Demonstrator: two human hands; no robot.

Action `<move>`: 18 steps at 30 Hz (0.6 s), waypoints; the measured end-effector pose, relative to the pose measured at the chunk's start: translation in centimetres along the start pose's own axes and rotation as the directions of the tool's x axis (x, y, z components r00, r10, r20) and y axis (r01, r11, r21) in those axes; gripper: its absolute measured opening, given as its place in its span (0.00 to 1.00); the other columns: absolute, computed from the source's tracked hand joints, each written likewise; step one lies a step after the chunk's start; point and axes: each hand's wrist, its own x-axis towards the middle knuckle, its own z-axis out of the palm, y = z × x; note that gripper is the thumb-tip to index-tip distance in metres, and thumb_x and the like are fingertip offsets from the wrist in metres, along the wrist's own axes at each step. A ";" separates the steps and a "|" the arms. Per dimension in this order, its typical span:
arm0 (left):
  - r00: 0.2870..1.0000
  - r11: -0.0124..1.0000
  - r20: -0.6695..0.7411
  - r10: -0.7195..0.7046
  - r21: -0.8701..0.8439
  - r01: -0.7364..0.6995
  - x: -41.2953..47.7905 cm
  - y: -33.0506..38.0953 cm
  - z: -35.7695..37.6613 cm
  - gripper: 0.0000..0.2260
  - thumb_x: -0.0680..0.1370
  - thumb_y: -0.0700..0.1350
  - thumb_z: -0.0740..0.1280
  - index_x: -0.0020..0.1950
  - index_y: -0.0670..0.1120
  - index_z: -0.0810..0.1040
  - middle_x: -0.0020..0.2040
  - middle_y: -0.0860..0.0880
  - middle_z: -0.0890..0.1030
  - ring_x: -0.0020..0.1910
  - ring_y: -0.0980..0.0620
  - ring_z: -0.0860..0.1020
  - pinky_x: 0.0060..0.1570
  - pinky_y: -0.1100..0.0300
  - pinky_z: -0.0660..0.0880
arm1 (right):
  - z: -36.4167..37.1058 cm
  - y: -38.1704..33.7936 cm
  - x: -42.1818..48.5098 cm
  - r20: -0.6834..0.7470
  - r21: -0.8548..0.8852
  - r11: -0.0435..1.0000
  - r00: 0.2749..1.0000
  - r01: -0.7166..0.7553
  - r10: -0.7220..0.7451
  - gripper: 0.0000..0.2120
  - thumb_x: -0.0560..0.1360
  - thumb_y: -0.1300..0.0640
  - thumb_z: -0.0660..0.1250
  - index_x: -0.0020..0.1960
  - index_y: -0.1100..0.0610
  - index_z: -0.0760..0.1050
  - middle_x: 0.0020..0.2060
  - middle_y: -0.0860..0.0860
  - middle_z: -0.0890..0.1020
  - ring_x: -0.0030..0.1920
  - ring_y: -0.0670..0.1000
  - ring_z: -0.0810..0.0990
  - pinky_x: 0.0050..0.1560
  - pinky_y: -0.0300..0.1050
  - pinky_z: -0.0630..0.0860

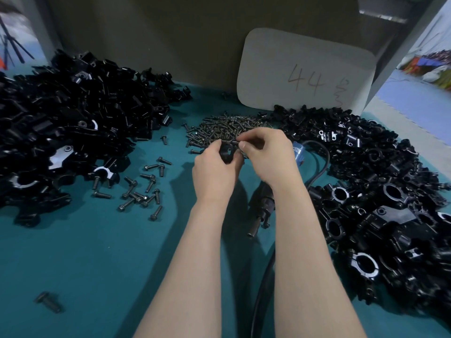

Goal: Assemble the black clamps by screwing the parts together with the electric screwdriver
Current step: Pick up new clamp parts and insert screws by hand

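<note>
Teal table (85, 264): parts heap left (73, 113), parts heap right (378, 191), screw heap (224, 129) at centre back.

Hands together just before screw heap: left hand (214, 172) grips clamp (227, 152), right hand (271, 157) pinches screw (235, 143) at clamp top.

Electric screwdriver (264, 206) lies idle under right forearm.

Risks: screw seated crooked likely cross-threads when driven; loose pinch drops it among strays; forearm may snag cable.

A pale card (305, 71) leaning behind the screw pile (227, 129) bears a handwritten "44". Scribbles beside the number are unreadable.
</note>
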 end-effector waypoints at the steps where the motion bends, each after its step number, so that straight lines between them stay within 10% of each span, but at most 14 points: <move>1: 1.000 1.000 0.013 -0.001 0.006 0.001 0.0 -0.1 0.0 0.10 0.76 0.53 0.68 0.48 0.47 0.79 0.43 0.48 0.83 0.46 0.44 0.80 0.47 0.49 0.78 | -0.1 0.0 0.0 0.006 -0.004 1.000 1.000 -0.003 0.003 0.08 0.76 0.60 0.66 0.44 0.47 0.78 0.43 0.45 0.81 0.47 0.44 0.78 0.42 0.30 0.70; 11: 1.000 0.995 0.005 0.000 0.095 0.000 -0.2 -0.4 0.3 0.11 0.76 0.55 0.68 0.40 0.49 0.72 0.35 0.49 0.78 0.37 0.44 0.75 0.34 0.56 0.66 | 0.2 -0.2 -0.2 -0.021 -0.028 0.996 0.996 -0.088 0.087 0.06 0.77 0.59 0.66 0.43 0.50 0.75 0.37 0.44 0.78 0.43 0.45 0.77 0.41 0.34 0.69; 18: 1.000 0.977 0.003 0.017 0.210 -0.018 0.0 -0.4 0.6 0.21 0.77 0.57 0.66 0.63 0.44 0.76 0.48 0.42 0.82 0.49 0.40 0.79 0.45 0.51 0.75 | 0.3 0.0 -0.2 -0.022 0.017 0.987 0.987 -0.159 0.160 0.05 0.78 0.58 0.64 0.44 0.52 0.75 0.44 0.51 0.83 0.48 0.50 0.80 0.49 0.42 0.75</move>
